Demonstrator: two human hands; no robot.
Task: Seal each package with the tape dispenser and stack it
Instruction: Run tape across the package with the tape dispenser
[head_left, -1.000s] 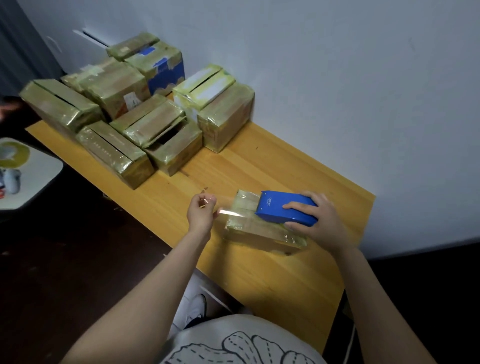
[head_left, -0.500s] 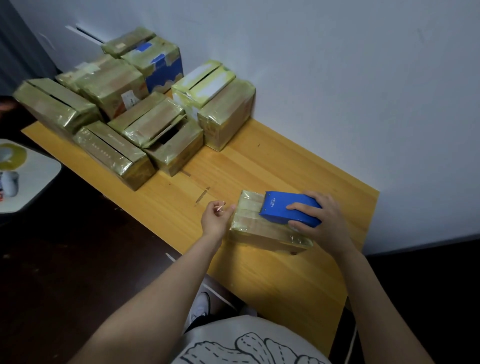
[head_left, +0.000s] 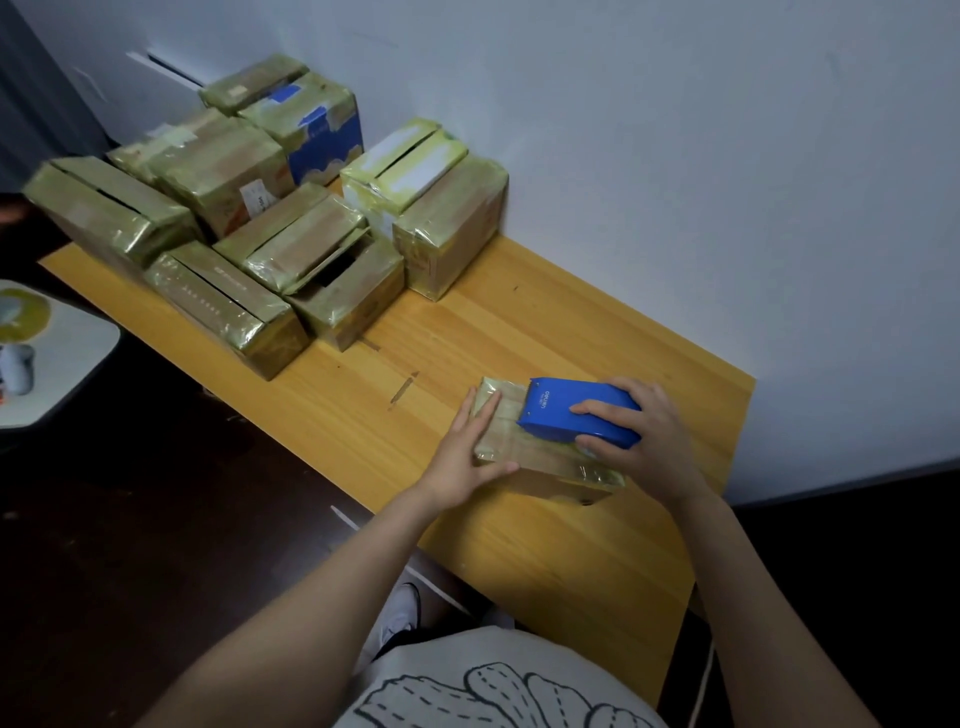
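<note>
Wooden surface (head_left: 519, 322) against a pale wall. Head view: right hand (head_left: 644, 441) curled around blue tape dispenser (head_left: 576, 413), which sits atop the package (head_left: 540, 457) near the front edge. Left hand (head_left: 467, 452), fingers straight, lies flat on the package's left end. Taped boxes (head_left: 270, 218) piled far left.

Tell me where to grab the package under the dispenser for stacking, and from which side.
Probably take the package by its two long side walls, from above: it lies flat and low on the table, underside unreachable. The tape dispenser, gripped by the right hand, sits on its top; the left hand presses flat on its left end.
</note>
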